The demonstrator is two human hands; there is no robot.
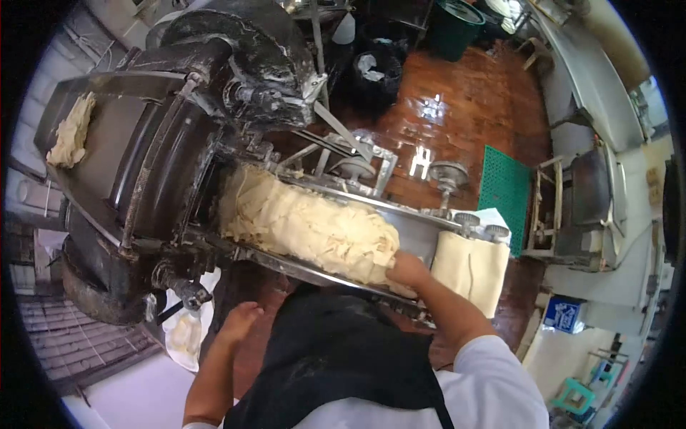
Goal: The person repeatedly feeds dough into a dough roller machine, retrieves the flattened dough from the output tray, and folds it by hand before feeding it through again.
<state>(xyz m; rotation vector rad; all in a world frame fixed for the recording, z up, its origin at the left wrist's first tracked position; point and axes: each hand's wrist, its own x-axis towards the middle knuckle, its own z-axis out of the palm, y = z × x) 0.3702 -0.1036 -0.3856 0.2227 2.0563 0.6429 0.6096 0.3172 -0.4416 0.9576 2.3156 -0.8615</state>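
Observation:
A long, ragged mass of pale dough lies along the metal trough of a dough sheeter. My right hand is at the dough's right end, its fingers closed on the edge and partly hidden by it. My left hand hangs in front of the machine, left of my black apron, with nothing visible in it. Its fingers look loosely curled together. A smooth folded slab of dough drapes over the trough's right end, just beyond my right forearm.
The sheeter's dark rollers and housing rise at the left, with a dough scrap on the upper plate. Behind the trough are a wet red tiled floor, a green mat and dark bins. A blue box stands at right.

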